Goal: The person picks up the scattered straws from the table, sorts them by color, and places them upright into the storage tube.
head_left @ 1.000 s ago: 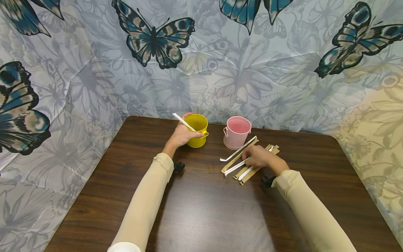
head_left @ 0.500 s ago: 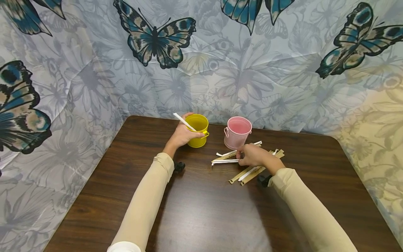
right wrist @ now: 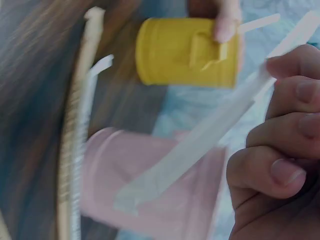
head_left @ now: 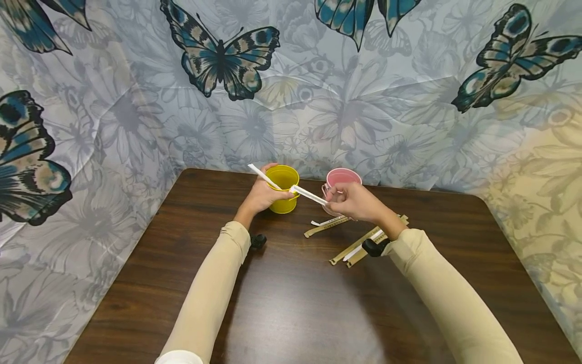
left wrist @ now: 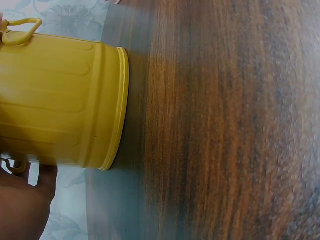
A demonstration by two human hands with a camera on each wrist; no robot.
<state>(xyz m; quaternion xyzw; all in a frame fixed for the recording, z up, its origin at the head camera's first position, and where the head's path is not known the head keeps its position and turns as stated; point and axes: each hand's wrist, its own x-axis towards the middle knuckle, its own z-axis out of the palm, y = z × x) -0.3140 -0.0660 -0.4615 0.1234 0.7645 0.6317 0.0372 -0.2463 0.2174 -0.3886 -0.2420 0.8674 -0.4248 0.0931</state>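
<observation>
My left hand (head_left: 261,196) grips the small yellow bucket (head_left: 285,206) by its side, thumb along the rim near a handle. One white wrapped straw (head_left: 261,174) leans out over that bucket's left rim. Between thumb and fingertips my right hand (head_left: 359,203) pinches another white wrapped straw (right wrist: 200,132), held in the air with its far end near the yellow rim. Behind the right hand stands a pink bucket (head_left: 343,175), partly hidden by it. In the left wrist view the yellow bucket's wall (left wrist: 55,100) fills the left side.
Several brown and white wrapped straws lie on the dark wooden table (head_left: 282,303): a brown straw (head_left: 324,228) with a white one beside it, and a group (head_left: 356,247) farther right under the right wrist. A butterfly-patterned cloth (head_left: 254,121) hangs directly behind the table.
My right hand has lifted a white wrapped straw off the pile and carried it up and left toward the yellow bucket. Some table straws shifted left. The left hand has stayed put.
</observation>
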